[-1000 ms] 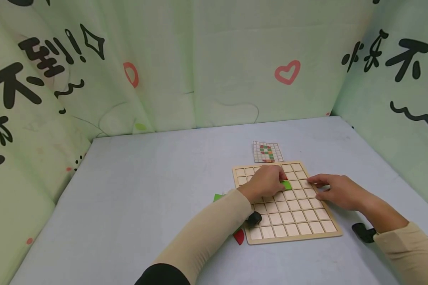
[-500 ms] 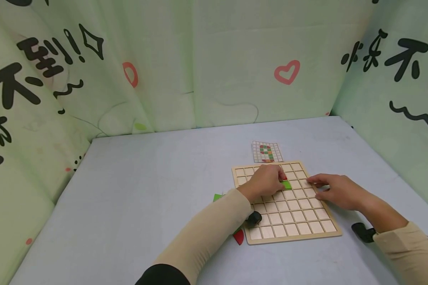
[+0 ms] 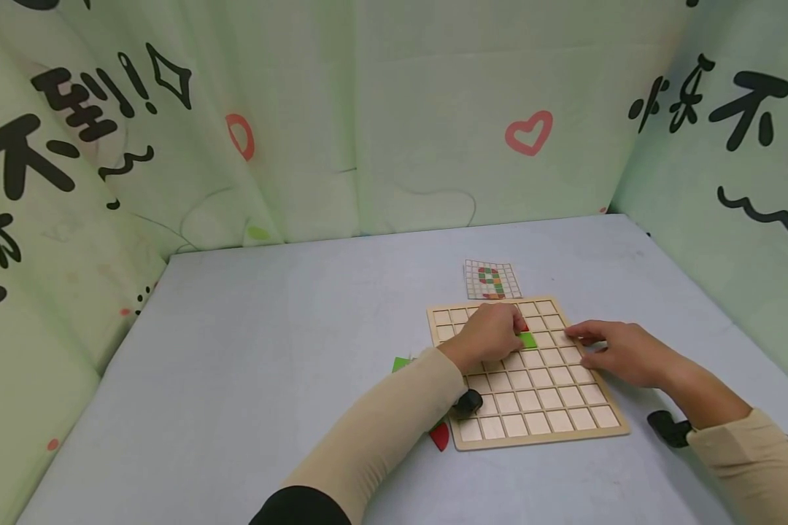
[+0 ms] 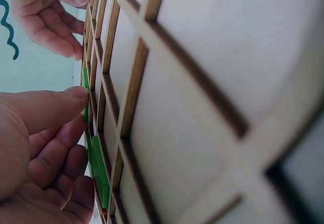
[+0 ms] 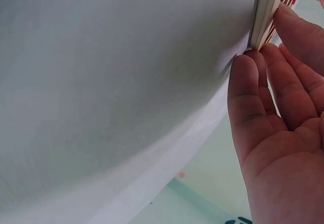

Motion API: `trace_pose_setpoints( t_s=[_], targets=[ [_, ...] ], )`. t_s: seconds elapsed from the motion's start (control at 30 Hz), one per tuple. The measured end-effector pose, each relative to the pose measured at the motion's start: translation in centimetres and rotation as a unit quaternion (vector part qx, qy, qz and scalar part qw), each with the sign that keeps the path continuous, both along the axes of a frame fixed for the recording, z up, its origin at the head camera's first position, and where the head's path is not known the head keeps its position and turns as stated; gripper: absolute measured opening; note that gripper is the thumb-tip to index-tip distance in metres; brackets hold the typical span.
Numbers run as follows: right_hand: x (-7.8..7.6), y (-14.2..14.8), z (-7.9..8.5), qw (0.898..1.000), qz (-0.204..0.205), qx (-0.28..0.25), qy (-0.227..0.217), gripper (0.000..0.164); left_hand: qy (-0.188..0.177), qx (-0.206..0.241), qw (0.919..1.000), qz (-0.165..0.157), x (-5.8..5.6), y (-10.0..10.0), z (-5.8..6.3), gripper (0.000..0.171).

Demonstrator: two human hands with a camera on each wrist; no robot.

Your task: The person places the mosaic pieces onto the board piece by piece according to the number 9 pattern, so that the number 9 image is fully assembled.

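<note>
From my remote station I read the layout left to right. A red flat piece with a curved edge (image 3: 439, 436) lies just beside the near left corner of the pale wooden grid board (image 3: 550, 399). The left hand (image 3: 492, 335) spans the board's far half, fingers curled; its thumb meets the bright green square tile (image 3: 530, 340). I cannot tell whether thumb and fingers pinch it. The tile lies immediately right of the fingertips and shows no clear long axis. The right hand (image 3: 630, 354) is loosely extended, its tips touching the board's right rim, apart from the tile. I judge the governing relation thus: left hand at the tile, right hand at the rim, left nearer
</note>
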State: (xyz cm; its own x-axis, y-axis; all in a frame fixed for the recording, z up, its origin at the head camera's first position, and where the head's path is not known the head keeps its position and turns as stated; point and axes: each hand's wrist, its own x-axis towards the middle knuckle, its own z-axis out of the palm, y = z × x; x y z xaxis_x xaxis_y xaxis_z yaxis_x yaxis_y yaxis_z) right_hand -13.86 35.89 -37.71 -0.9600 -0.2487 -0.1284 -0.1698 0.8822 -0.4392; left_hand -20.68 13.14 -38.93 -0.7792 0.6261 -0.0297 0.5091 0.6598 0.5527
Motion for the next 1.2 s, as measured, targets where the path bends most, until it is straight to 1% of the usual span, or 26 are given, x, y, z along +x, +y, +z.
trace_pose_setpoints(
  t_s=[0.2,0.4,0.53,0.7,0.97,1.2],
  targets=[
    [0.02,-0.04,0.09,1.000,0.000,0.002,0.002,0.048,0.001,0.002,1.0000,-0.003,0.00,-0.06,0.07,0.011],
    [0.05,0.04,0.12,1.000,0.000,0.003,0.003,0.048,-0.019,0.013,0.9997,-0.009,0.05,-0.19,0.16,0.012],
    [0.06,0.08,0.08,1.000,0.001,0.000,0.003,0.048,-0.028,0.011,0.9995,-0.008,0.05,-0.25,0.17,0.012],
    [0.03,0.08,-0.03,1.000,0.002,-0.004,0.001,0.048,-0.028,0.004,0.9996,-0.010,0.07,-0.36,0.20,0.013],
    [0.07,0.03,0.00,1.000,0.004,0.000,0.004,0.048,-0.032,0.009,0.9994,-0.015,0.01,-0.57,0.11,0.015],
    [0.02,-0.02,0.01,1.000,0.005,0.002,0.006,0.048,-0.058,0.026,0.9977,-0.022,0.01,-0.70,0.18,0.023]
  ],
)
